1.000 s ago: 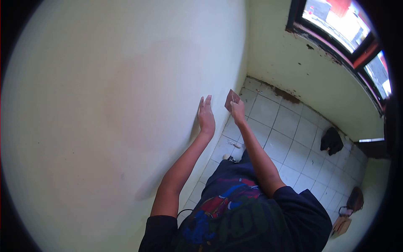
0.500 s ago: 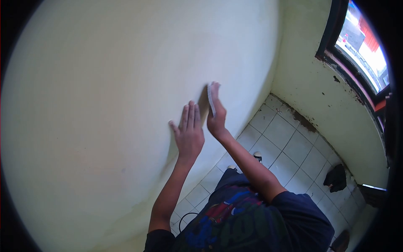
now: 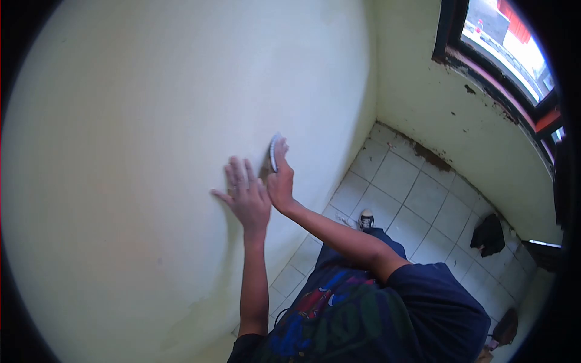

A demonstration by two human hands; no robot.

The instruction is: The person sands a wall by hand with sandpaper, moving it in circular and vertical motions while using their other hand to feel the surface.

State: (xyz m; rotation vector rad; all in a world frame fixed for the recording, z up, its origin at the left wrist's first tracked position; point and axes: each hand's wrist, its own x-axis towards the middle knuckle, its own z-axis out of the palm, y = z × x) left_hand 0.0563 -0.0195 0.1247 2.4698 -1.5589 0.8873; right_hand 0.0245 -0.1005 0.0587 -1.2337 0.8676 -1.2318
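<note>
The wall (image 3: 151, 121) is looking mostly even, though blotches seem to be showing low down. The right hand (image 3: 280, 183) is pressing a gripped sheet (image 3: 273, 152) against it, and the left hand (image 3: 248, 199) is lying flat, open.

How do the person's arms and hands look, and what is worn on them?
The left hand and the right hand are bare: no gloves or watch show. The forearms are uncovered. Short dark navy sleeves cover the upper arms, part of a T-shirt with a red and blue print.
</note>
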